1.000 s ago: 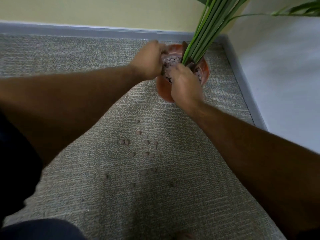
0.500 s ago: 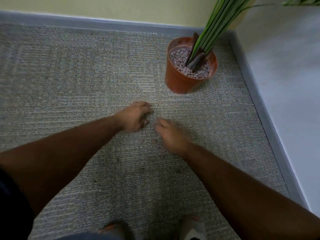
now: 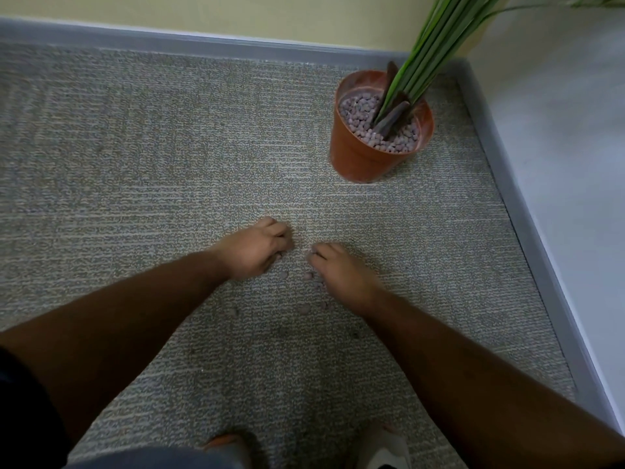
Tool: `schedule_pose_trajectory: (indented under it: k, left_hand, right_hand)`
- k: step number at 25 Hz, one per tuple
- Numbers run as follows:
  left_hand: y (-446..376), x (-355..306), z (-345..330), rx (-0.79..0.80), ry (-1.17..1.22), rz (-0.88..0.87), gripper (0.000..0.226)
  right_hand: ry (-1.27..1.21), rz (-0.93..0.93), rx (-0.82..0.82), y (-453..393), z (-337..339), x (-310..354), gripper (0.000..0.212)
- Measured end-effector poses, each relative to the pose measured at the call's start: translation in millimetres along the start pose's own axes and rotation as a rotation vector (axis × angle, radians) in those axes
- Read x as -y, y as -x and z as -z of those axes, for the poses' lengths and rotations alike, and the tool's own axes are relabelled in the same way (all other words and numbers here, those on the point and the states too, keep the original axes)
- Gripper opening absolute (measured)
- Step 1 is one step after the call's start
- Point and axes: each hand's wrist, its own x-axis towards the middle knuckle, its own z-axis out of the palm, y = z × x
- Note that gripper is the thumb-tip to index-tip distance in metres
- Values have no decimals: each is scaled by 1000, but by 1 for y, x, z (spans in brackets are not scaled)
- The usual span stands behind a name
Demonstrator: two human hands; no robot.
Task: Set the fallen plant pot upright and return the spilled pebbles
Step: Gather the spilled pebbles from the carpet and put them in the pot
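Both hands curling over loose pebbles, grip unclear; pot sitting upper right, R hand nearer.

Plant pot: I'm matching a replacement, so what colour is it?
The plant pot is plain terracotta orange, seen in the head view.

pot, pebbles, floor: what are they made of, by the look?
Pot: probably plastic, since the orange wall is thin, smooth and evenly coloured; glazed clay is not ruled out. Pebbles: small rounded matte pinkish-grey granules, like expanded clay or gravel; too small to tell which. Floor: carpet with a grey-beige ribbed weave and low pile, no sheen.
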Motion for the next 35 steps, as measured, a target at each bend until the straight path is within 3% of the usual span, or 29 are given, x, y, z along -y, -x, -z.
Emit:
schedule_pose_trajectory:
  k: [7,13,19,25,35]
  left_hand:
    - [18,-1,-12,-77,-62,124,39]
    - [7,-8,-8,-149,87,250,17]
    - [-22,-11,9,-90,225,464,14]
    - [-23,-12,7,-69,178,406,14]
    - [-26,-6,12,-172,275,398,18]
  right_hand:
    - [-8,-83,-57,9,-10,6,36]
    - [-65,-175,-104,6,-10,10,18]
    - [-320,-326,-164,-1,-3,8,11]
    - [-443,-356,-194,-1,-1,6,9]
    - [-520,-406,-239,-5,12,1,7]
